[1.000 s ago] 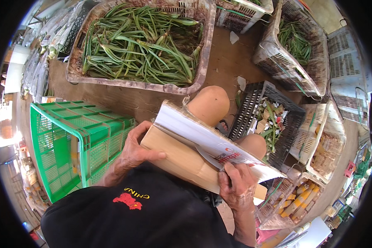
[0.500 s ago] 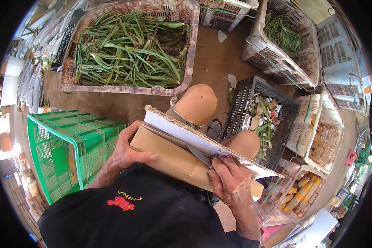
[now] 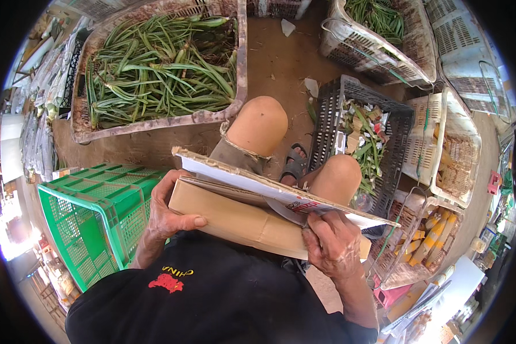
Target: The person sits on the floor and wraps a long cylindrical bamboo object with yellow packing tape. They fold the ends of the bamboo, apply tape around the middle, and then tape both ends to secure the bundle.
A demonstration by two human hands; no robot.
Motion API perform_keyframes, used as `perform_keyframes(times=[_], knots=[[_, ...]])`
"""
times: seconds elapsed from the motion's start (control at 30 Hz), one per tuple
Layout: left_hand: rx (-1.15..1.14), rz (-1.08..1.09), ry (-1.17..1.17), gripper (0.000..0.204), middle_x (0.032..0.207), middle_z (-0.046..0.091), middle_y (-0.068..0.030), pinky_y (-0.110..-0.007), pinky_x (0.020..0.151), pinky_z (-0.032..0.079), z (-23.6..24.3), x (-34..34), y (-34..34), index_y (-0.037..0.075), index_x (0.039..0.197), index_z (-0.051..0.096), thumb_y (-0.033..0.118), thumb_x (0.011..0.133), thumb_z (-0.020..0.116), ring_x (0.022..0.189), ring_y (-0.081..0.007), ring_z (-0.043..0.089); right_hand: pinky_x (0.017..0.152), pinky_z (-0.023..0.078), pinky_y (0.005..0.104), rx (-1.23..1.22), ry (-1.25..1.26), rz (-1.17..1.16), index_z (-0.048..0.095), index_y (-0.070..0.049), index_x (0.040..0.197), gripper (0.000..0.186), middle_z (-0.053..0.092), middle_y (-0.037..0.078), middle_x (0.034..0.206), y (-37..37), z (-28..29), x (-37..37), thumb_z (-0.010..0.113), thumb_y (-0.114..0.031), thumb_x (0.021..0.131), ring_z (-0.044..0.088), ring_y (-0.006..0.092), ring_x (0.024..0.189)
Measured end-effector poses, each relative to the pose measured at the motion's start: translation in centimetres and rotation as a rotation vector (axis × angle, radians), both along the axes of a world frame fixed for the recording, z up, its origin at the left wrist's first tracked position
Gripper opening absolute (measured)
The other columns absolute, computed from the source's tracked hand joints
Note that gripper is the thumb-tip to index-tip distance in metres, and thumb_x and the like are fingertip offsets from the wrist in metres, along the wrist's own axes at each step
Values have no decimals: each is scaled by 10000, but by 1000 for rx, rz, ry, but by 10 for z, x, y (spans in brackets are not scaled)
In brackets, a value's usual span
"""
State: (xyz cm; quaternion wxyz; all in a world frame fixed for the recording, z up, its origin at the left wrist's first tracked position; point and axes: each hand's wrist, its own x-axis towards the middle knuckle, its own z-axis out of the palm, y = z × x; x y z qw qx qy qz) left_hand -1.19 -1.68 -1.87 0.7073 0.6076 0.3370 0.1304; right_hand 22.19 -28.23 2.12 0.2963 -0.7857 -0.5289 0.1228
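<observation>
A folded piece of brown cardboard (image 3: 235,212) with a white printed flap (image 3: 241,178) lies across my lap. My left hand (image 3: 169,209) grips its left end, thumb along the brown face. My right hand (image 3: 332,243) is curled at the right part, fingers closed on what looks like a knife, whose grey blade (image 3: 284,211) is partly tucked between the layers; its handle is hidden. My bare knees (image 3: 258,123) show just beyond the cardboard.
A large crate (image 3: 241,74) holds long green leaves. A green crate (image 3: 77,221) lies at left. A black crate (image 3: 401,117) of scraps stands right of my knees. Stained white crates (image 3: 464,160) line the right, some holding yellow bundles (image 3: 427,241). A sandal (image 3: 292,166) rests on the floor (image 3: 304,57).
The view has shifted, so crates and knees appear higher and the left crates further left. The white flap appears more edge-on and lower at its left end. Both hands keep their grips.
</observation>
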Motion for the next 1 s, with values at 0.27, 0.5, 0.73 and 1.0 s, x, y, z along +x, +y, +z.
perform_keyframes(times=[0.27, 0.5, 0.73, 1.0], knots=[[-100, -1, 17, 841, 1160, 717, -75, -351, 990, 537, -4, 2, -1, 7, 1280, 621, 240, 586, 1037, 1082, -170, 671, 716, 573, 449, -102, 69, -30, 715, -17, 1034, 268, 729, 168, 942, -51, 5, 15, 806, -76, 788, 713, 376, 824], [-100, -30, 12, 854, 1132, 716, -56, -330, 963, 537, -9, 2, 14, 23, 1290, 619, 237, 574, 1032, 1055, -147, 664, 708, 570, 438, -95, 42, -8, 714, -18, 1075, 289, 728, 166, 956, -31, 6, 13, 785, -71, 800, 711, 366, 809], [-83, -45, -36, 821, 1106, 705, -45, -319, 941, 536, -8, 3, 15, 23, 1248, 624, 239, 568, 1031, 1036, -142, 658, 689, 568, 461, -193, -25, -4, 699, -10, 1149, 359, 687, 141, 1007, 7, 9, -6, 788, -46, 803, 703, 356, 848], [-40, 1, -20, 815, 1114, 710, -63, -335, 955, 540, -19, -9, 11, 21, 1218, 635, 264, 554, 1040, 1045, -157, 667, 701, 567, 469, -145, -23, -58, 694, -8, 1091, 300, 681, 145, 928, -24, -1, -2, 782, -42, 806, 698, 368, 804]])
